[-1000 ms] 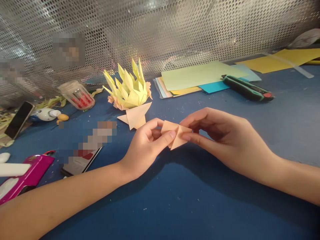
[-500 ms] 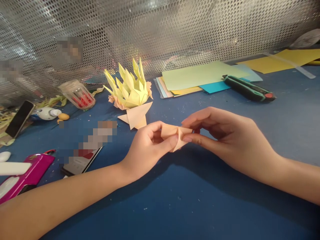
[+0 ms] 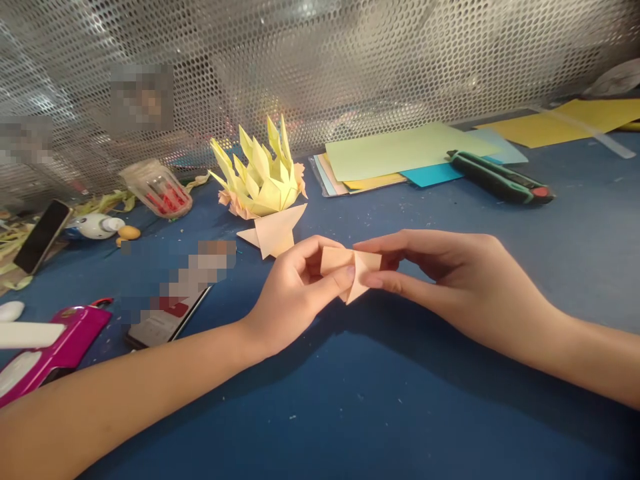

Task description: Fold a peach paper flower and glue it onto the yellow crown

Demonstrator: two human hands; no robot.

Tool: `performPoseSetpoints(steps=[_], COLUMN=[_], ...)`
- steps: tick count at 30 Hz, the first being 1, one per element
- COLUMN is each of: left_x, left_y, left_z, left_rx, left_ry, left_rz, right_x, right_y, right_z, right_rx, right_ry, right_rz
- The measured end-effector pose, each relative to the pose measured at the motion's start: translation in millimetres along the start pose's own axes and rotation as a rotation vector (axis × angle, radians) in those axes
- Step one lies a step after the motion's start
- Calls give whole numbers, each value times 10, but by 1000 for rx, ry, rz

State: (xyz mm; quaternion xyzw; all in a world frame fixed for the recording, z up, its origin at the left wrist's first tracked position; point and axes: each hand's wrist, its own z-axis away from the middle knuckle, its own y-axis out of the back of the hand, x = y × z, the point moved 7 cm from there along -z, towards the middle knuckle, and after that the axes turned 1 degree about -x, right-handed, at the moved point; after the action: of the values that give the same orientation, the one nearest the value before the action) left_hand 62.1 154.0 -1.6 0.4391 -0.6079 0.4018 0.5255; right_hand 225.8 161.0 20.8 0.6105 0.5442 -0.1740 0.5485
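Note:
A small piece of peach paper [image 3: 358, 273], folded with a pointed flap at its front, is held just above the blue table. My left hand [image 3: 295, 293] pinches its left side, thumb on the front and fingers behind. On the right side, my right hand [image 3: 450, 280] has its thumb against the front and its fingers at the upper back edge. Just beyond my left hand lie folded peach paper pieces [image 3: 277, 230]. Behind these stands a yellow paper flower [image 3: 265, 180] with upright pointed petals and peach folds around its base.
Coloured paper sheets [image 3: 390, 153] and a green-black utility knife [image 3: 500, 179] lie at the back right, by a perforated metal panel [image 3: 380, 67]. To the left are a phone [image 3: 165, 320], a magenta tool [image 3: 75, 340], a jar with red bits [image 3: 160, 190] and a glue bottle [image 3: 95, 227].
My right hand's fingers have shifted left along the paper's top edge and lie flatter. The paper has tilted slightly, so more of its front shows. My left hand keeps its hold.

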Motion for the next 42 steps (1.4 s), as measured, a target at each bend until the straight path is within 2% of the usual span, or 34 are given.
performPoseSetpoints(steps=[3,21,24,35,38,42], left_x=[-10,22,4,-12,-20,-4], left_y=[-5,-74,-79,-73,-89,-84], left_z=[-2,17,19,24,25,20], left_rx=[-1,-64,-64,-86,-100,-90], left_ry=[13,32,48,72,69,39], left_rz=[22,-16,-23,-55,-17,-8], right_x=[-3,-35,-77,-252,-252,-214], right_y=[-27,-31,-12,-39,-37,-43], right_z=[0,15,30,116,116,88], right_rx=[-46,-53,-15,-32,-50,-80], right_ry=[4,72,134,393,360,235], right_rz=[-41,-73,-1,258,235,137])
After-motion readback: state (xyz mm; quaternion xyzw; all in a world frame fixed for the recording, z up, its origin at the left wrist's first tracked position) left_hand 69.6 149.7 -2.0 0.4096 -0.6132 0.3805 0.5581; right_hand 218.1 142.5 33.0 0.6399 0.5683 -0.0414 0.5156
